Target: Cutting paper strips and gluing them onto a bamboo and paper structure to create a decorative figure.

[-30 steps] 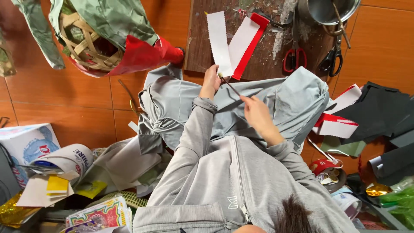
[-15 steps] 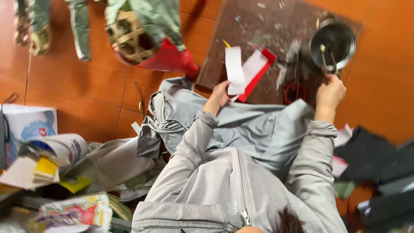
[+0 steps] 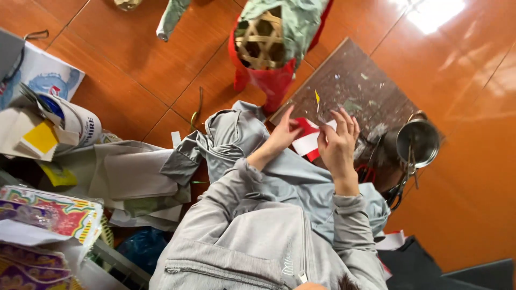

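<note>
The person sits on the floor in a grey jacket (image 3: 258, 236), both hands raised over a dark board (image 3: 355, 86) that lies on the orange tiles. The left hand (image 3: 282, 135) rests at the board's near edge, fingers spread, its fingertips pressing on a red and white paper piece (image 3: 310, 140). The right hand (image 3: 337, 144) is just beside it, also over the board's near edge, fingers curled and pinching the same paper from the other side, so the paper sits between the two hands, touching both. A small yellow scrap (image 3: 317, 98) lies on the board, farther from the person than the paper. At the board's right corner stands a metal pot (image 3: 418, 142), with red-handled scissors (image 3: 367, 173) near it, partly hidden by the right wrist. Beyond the board's far left corner stands a woven bamboo frame (image 3: 262, 40) wrapped in green and red paper. Well to the left of the board lies a heap of grey paper sheets (image 3: 134, 174) and bags.
</note>
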